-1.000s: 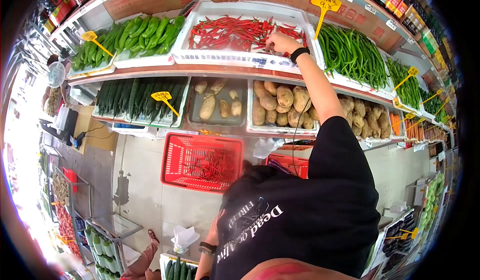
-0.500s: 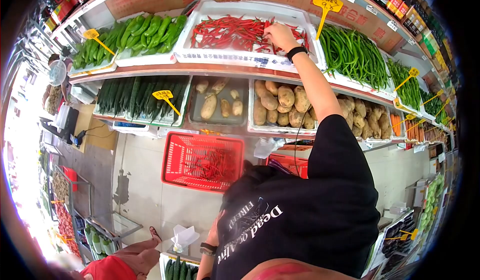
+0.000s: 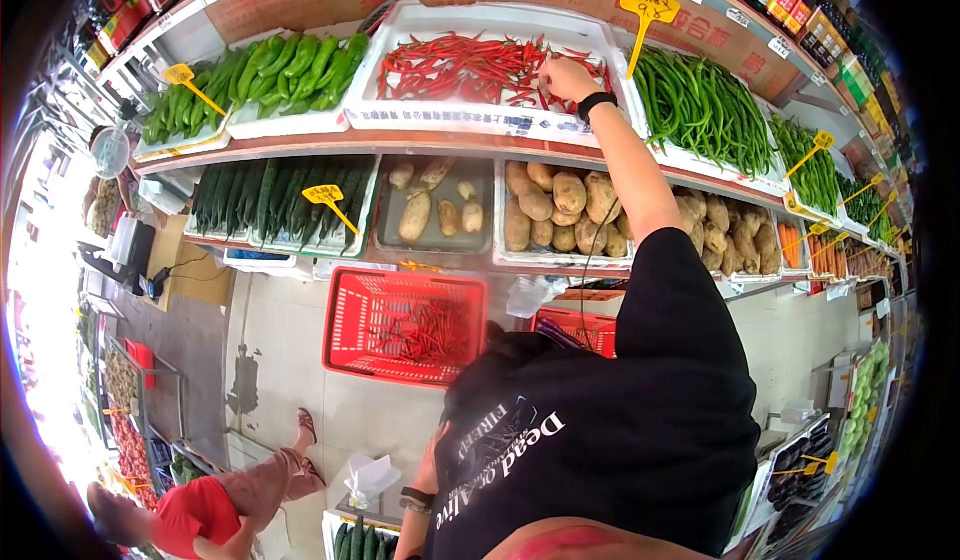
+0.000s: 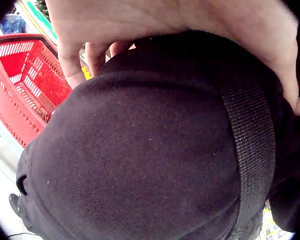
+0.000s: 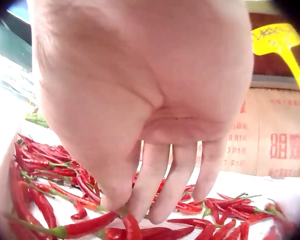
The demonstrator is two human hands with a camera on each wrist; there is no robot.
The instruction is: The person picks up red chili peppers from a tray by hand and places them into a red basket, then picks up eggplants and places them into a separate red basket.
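Observation:
In the head view my right hand (image 3: 568, 80) is over the right part of a white foam box (image 3: 450, 117) of red chili peppers (image 3: 460, 65). Up close in the right wrist view, the thumb and index fingertip (image 5: 117, 200) of that hand meet at a red chili pepper (image 5: 92, 225), pinching it near its green stem. The other fingers point down among more loose chilies. My left hand (image 4: 165, 20) lies over dark cloth (image 4: 140, 150) with a woven strap, fingers loosely bent. A red basket (image 3: 345, 368) on the floor holds a heap of red chilies.
Green peppers (image 3: 300, 65) and long green chilies (image 3: 700, 105) flank the foam box. Below are cucumbers (image 3: 280, 190) and potatoes (image 3: 570, 195). A yellow price sign (image 3: 648, 5) stands at the box's right corner. Someone in red (image 3: 200, 515) is at lower left.
My right hand has shifted slightly right and down over the chilies. The person in red has come further into view at lower left. My left arm stays about where it was.

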